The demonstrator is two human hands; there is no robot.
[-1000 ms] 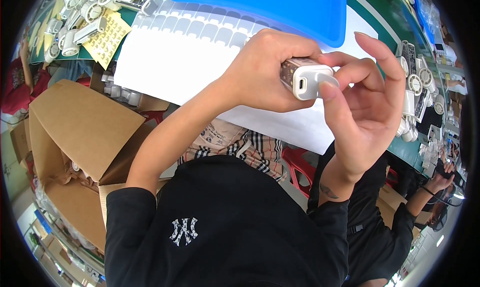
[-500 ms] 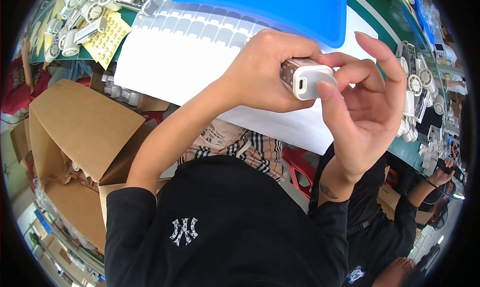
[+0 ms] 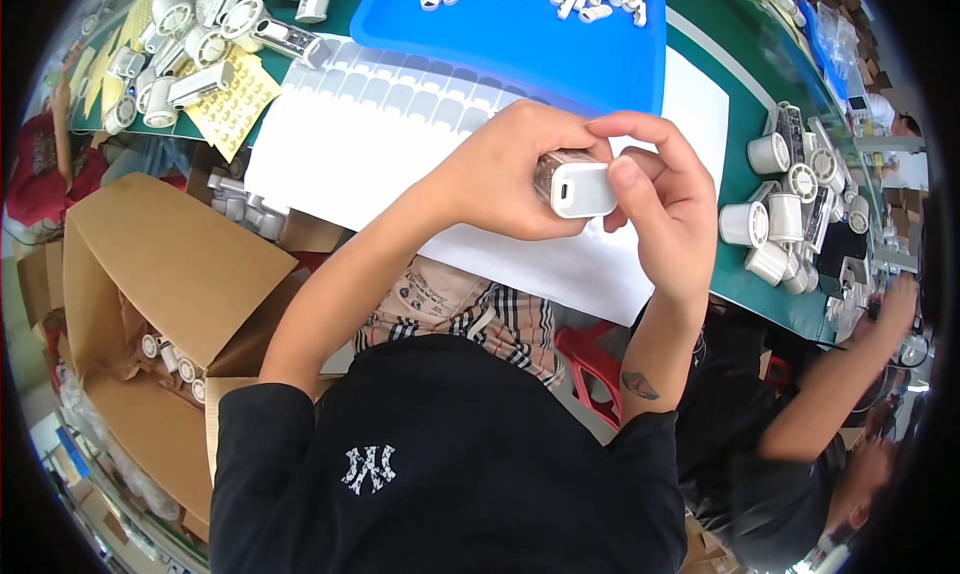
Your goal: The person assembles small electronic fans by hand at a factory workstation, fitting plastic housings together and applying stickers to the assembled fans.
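My left hand (image 3: pixel 510 169) stays wrapped round a small device (image 3: pixel 572 202), held above the white sheet (image 3: pixel 500 264). Its end is rounded and white-rimmed, with a dark slot (image 3: pixel 566 191) and a brown side. The grey piece (image 3: pixel 594 190) stuck out past that end a second ago; now it lies flush, seemingly seated. My right hand's (image 3: pixel 665 189) thumb presses its right edge, fingers curled behind.

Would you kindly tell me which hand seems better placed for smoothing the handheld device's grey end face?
Probably the right hand: its thumb is at the edge of the grey end face, while the left hand is wrapped around the patterned device, seemingly occupied with holding it.
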